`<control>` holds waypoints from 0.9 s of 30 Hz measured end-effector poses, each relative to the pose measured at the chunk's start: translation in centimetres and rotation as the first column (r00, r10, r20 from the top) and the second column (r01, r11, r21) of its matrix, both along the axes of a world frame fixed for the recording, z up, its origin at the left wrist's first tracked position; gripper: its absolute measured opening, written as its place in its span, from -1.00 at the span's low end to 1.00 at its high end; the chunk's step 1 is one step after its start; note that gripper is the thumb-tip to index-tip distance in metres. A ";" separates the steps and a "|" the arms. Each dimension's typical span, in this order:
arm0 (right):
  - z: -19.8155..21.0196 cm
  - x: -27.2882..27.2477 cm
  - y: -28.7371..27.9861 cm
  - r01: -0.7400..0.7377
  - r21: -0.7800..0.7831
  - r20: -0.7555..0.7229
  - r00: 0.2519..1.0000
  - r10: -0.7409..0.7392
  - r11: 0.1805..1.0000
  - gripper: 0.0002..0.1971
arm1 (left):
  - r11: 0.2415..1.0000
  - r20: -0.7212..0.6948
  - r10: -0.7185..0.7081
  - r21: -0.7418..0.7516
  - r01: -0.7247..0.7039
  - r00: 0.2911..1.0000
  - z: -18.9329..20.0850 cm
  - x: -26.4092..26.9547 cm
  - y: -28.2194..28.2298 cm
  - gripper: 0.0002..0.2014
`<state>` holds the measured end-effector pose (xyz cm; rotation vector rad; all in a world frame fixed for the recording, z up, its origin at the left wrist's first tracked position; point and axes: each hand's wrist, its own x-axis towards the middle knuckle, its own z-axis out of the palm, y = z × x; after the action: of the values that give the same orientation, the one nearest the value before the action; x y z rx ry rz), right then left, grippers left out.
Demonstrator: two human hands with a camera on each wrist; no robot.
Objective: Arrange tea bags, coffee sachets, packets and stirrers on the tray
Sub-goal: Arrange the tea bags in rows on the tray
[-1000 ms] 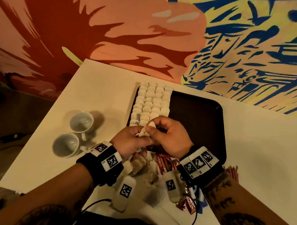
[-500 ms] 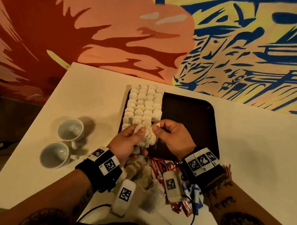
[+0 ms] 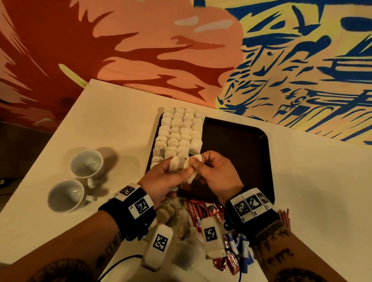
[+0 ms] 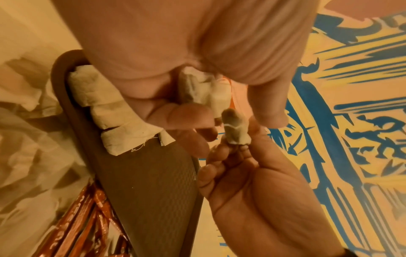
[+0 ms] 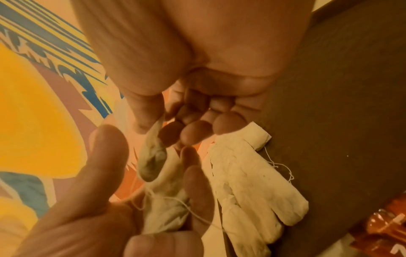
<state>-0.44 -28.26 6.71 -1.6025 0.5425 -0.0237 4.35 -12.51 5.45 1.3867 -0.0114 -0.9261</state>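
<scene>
A dark brown tray (image 3: 235,160) lies on the white table, with rows of white tea bags (image 3: 180,132) filling its left side. Over the near end of those rows, my left hand (image 3: 180,173) grips a small bunch of tea bags (image 3: 175,164). My right hand (image 3: 195,161) pinches one tea bag (image 3: 194,159) next to that bunch. In the left wrist view the right hand's fingers (image 4: 241,156) hold the single bag (image 4: 235,128) upright. In the right wrist view that bag (image 5: 151,156) hangs from thumb and forefinger, above the left hand's bunch (image 5: 167,208) with loose strings.
Two white cups (image 3: 87,163) (image 3: 66,195) stand at the left. Between my wrists lie loose tea bags (image 3: 173,209), red coffee sachets (image 3: 196,213) and blue packets (image 3: 240,245). Red stirrers (image 3: 283,216) lie by my right wrist. A painted wall stands close behind the table.
Both hands have stayed over the tray's near left. The right hand has drawn one tea bag a little apart from the bunch in the left hand.
</scene>
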 end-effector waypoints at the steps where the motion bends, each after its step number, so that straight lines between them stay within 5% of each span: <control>1: 0.0 0.0 -0.1 -0.008 -0.007 0.013 1.000 0.008 1.000 -0.84 | 0.999 0.042 0.001 0.034 -0.002 0.999 0.0 -0.1 0.0 -0.52; 5: -0.4 -0.5 -0.8 -0.099 -0.072 0.066 0.992 0.104 0.992 -0.89 | 0.988 0.128 0.053 0.136 -0.070 0.990 0.0 -0.2 -0.5 -0.80; 11: -2.0 -1.6 -1.8 -0.229 -0.283 -0.053 0.973 0.224 0.931 -0.93 | 0.959 0.190 -0.087 0.283 0.030 0.978 -1.4 -0.4 0.0 -0.81; 15: -4.1 -0.9 -3.6 -0.223 -0.377 -0.156 0.972 0.176 0.899 -0.95 | 0.933 0.135 0.066 0.343 -0.109 0.989 -2.8 0.2 1.1 -0.86; 18: -4.9 0.3 -5.1 -0.348 -0.485 -0.313 0.926 0.212 0.802 -0.95 | 0.928 0.026 0.201 0.315 -0.199 0.979 -3.1 0.9 1.8 -0.84; 23: -5.5 3.3 -6.2 -0.676 -0.462 -0.569 0.722 0.392 0.574 -0.95 | 0.929 -0.053 0.302 0.240 -0.281 0.952 -2.9 1.5 2.1 -0.82; 27: -6.4 6.2 -6.6 -0.624 -0.537 -0.558 0.768 0.315 0.568 -0.89 | 0.933 -0.052 0.306 0.215 -0.289 0.951 -2.9 1.7 2.1 -0.80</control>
<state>5.72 -34.87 0.27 -2.5166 0.3944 0.6142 6.08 -10.46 2.56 1.4880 0.3604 -0.7445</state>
